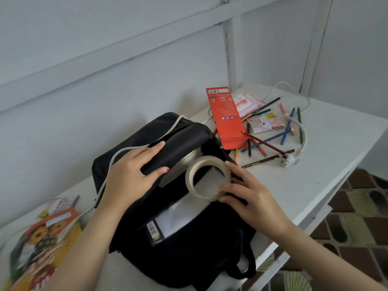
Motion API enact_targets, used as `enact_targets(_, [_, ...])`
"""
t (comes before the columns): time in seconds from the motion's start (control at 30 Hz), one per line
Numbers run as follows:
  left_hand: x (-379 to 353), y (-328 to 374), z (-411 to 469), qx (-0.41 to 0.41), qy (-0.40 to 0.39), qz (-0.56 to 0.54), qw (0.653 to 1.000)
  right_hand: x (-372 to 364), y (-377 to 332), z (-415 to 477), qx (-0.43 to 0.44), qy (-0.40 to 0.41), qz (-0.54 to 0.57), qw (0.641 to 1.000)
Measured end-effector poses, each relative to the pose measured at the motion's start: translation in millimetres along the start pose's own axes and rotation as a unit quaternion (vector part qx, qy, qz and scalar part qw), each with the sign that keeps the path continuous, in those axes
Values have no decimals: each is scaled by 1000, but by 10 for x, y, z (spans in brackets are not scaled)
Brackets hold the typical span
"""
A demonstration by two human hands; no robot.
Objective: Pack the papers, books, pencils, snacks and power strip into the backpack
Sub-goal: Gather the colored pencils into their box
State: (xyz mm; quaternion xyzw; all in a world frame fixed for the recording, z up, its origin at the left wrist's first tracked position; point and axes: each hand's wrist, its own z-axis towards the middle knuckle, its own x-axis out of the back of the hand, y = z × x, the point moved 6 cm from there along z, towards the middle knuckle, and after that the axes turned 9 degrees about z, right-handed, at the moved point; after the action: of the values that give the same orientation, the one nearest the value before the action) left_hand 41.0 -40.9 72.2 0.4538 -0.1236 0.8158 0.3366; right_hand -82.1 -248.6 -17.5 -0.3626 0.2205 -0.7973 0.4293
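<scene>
1. Our right grip [247,194], a bare hand, is clamped on a tape roll [206,195]. The fingertips pinch its rim and hold it over the open mouth of the black backpack [182,259].
2. Our left grip [130,171] is closed around the backpack's top flap [178,152], thumb under and fingers over.
3. White papers [182,213] show inside the opening.
4. A white cable [111,162] drapes across the backpack, along the outer side of the left grip.
5. On the desk [315,175] to the right lie a red box [227,120], scattered coloured pencils [270,143], snack packets [265,122] and a white plug [290,161].
6. Colourful books [42,238] lie to the left.
</scene>
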Motion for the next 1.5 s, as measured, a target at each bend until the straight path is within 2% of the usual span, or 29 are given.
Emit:
enact_targets(0.17, [-7, 89, -74, -18, 2, 3, 1000, -50, 123, 56, -88, -44, -26, 995])
enact_targets(0.37, [-79, 150, -205, -32, 23, 16, 999, -32, 35, 22, -138, -56, -8, 989])
enact_targets(0.43, [-94, 158, -214, -33, 19, 17, 999, 2, -19, 12, -139, -6, 30, 990])
enact_targets(0.5, [-104, 160, -212, -31, 7, 8, 999, 103, -20, 34, -145, 86, 61, 984])
enact_targets(0.6, [-127, 185, -203, -32, -11, -26, 999, 251, 104, 182, -166, 146, 16, 975])
enact_targets(0.73, [-131, 238, -144, -32, 15, -51, 998, 322, 499, 510, -213, 102, -88, 968])
enact_targets(0.83, [-136, 298, -22, -23, 35, -63, 997, 342, 850, 830, -274, 50, -146, 949])
enact_targets(0.97, [-262, 360, 248, 5, 6, -75, 997, 320, 1253, 1258, -314, -8, -242, 918])
enact_targets(1.2, [-522, 595, 638, 56, -47, -66, 995, 135, 1608, 1570, -390, -79, -234, 887])
enact_targets(1.27, [-555, 634, 682, 71, -51, -66, 994, 144, 1675, 1641, -388, -60, -190, 900])
enact_targets(1.33, [-561, 646, 705, 86, -50, -66, 993, 207, 1680, 1716, -372, 2, -59, 926])
enact_targets(1.37, [-560, 644, 715, 94, -49, -66, 992, 250, 1680, 1745, -368, 38, 32, 929])
enact_targets(1.43, [-559, 644, 746, 108, -46, -66, 991, 348, 1669, 1795, -360, 85, 212, 904])
enact_targets(1.5, [-558, 670, 803, 115, -39, -64, 990, 426, 1654, 1852, -352, 75, 344, 867])
